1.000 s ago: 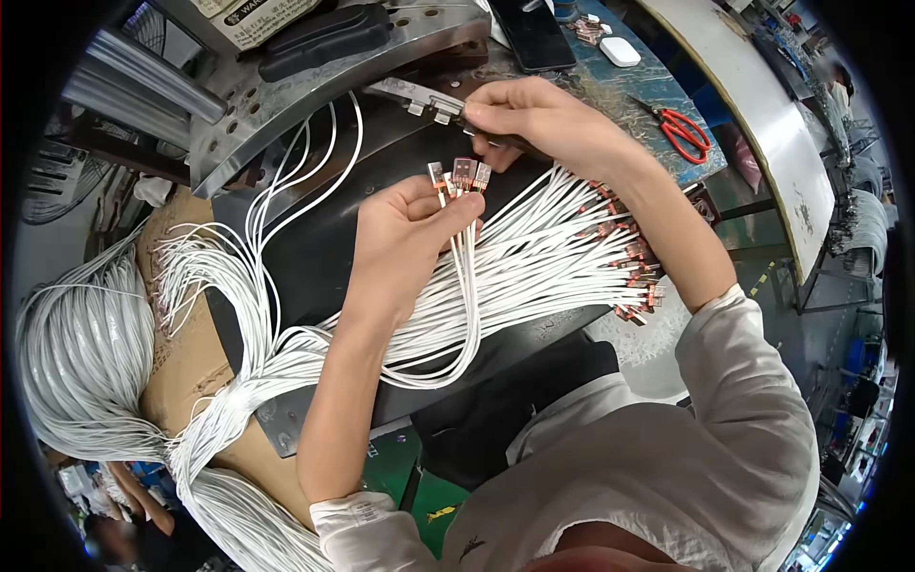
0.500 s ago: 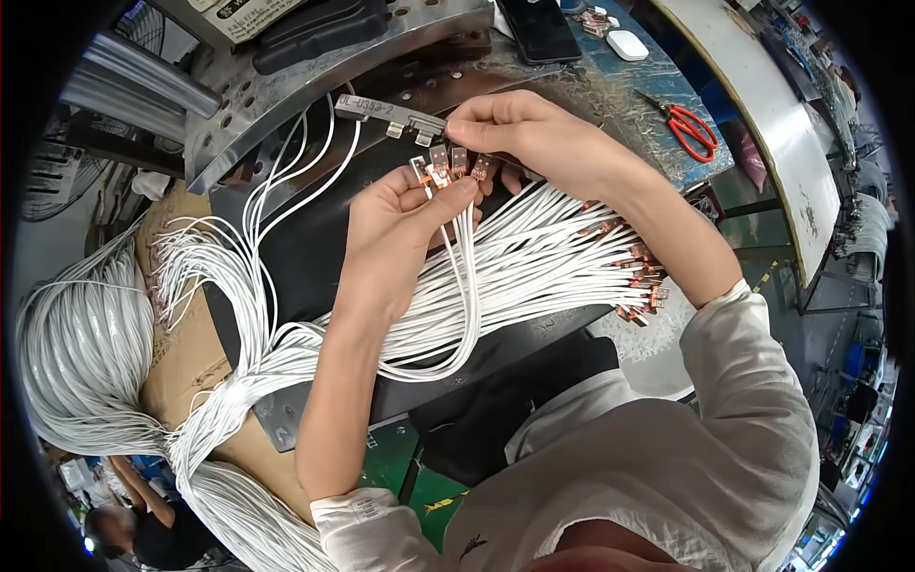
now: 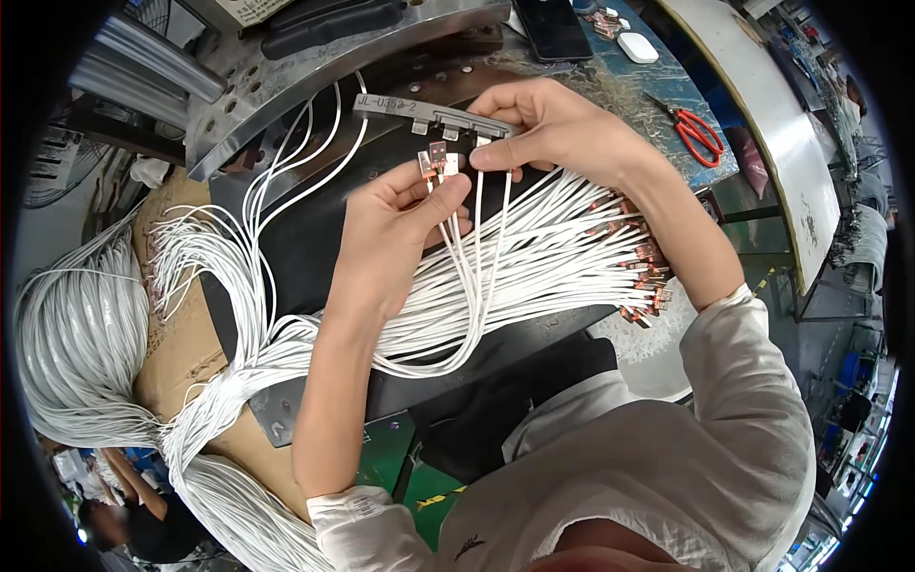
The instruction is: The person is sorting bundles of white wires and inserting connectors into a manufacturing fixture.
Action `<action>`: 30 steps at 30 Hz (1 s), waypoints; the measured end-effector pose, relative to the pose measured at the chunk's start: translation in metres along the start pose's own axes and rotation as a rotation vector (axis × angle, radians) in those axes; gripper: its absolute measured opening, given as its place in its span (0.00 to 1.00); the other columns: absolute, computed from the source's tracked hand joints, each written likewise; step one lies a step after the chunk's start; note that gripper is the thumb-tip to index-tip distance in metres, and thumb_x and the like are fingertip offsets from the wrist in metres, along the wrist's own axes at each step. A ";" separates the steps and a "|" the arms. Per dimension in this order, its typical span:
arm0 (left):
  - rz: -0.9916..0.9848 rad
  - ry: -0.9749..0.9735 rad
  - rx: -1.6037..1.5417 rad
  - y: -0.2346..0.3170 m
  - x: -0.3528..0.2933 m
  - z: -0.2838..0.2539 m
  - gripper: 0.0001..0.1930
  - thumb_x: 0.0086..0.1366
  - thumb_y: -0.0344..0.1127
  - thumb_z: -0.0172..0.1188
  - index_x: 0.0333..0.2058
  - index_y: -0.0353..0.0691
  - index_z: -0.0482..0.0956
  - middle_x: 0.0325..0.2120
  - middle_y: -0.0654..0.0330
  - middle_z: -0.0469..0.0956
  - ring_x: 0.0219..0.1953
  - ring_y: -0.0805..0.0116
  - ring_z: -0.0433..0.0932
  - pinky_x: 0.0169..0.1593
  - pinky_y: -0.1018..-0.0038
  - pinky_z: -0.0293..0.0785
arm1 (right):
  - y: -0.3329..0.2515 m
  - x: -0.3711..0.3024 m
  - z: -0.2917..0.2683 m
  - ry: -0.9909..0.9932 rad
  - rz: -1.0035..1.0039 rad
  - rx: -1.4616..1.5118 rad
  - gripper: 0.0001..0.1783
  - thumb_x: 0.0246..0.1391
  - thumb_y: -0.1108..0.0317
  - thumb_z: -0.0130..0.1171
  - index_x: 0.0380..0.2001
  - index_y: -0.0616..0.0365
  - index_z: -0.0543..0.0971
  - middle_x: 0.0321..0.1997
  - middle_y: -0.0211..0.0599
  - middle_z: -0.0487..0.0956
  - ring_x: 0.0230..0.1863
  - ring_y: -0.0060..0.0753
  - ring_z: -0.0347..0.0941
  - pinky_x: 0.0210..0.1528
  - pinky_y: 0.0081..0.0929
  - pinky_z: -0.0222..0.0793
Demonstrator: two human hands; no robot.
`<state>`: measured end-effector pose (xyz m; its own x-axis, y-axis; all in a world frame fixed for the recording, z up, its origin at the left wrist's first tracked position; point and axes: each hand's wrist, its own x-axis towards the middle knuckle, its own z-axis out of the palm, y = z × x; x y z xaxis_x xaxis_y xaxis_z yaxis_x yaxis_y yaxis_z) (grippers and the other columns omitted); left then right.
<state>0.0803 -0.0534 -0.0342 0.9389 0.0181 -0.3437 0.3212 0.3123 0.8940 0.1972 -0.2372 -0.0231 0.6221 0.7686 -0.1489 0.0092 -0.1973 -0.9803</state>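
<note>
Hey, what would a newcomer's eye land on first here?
White cables fan rightward across the black work surface. Above them, the left hand pinches connectors, while the right hand grips a grey bar near its right end. Red-handled pliers lie at upper right.

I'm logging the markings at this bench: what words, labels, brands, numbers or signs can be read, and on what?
Grey bar at the right hand: one line of dark characters, not copied out here.
Cream panel at the top edge: dark print, cut off and too small to read.
Light shirt: a small dark mark on the chest, too small to make out.
</note>
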 end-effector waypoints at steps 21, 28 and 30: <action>-0.066 -0.027 0.061 0.008 -0.005 -0.003 0.09 0.66 0.32 0.65 0.41 0.32 0.82 0.29 0.63 0.80 0.27 0.78 0.78 0.32 0.79 0.80 | -0.003 0.000 -0.006 0.050 0.013 -0.112 0.20 0.48 0.69 0.73 0.44 0.65 0.81 0.27 0.33 0.83 0.23 0.15 0.72 0.26 0.16 0.66; 0.011 -0.038 0.008 0.014 -0.006 -0.005 0.10 0.66 0.32 0.64 0.42 0.31 0.82 0.30 0.61 0.81 0.30 0.76 0.80 0.35 0.79 0.80 | -0.004 0.004 -0.012 -0.023 0.006 -0.097 0.19 0.49 0.75 0.72 0.45 0.65 0.81 0.31 0.34 0.85 0.30 0.17 0.79 0.31 0.13 0.72; 0.018 0.060 0.239 0.032 -0.019 -0.016 0.14 0.67 0.34 0.64 0.45 0.30 0.81 0.30 0.58 0.82 0.29 0.74 0.81 0.33 0.78 0.82 | -0.008 0.003 -0.019 -0.013 0.030 -0.185 0.17 0.47 0.74 0.73 0.41 0.67 0.84 0.31 0.36 0.85 0.32 0.19 0.80 0.34 0.16 0.74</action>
<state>0.0712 -0.0285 -0.0038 0.9381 0.0804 -0.3368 0.3310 0.0778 0.9404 0.2138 -0.2450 -0.0130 0.6142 0.7683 -0.1802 0.1357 -0.3278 -0.9349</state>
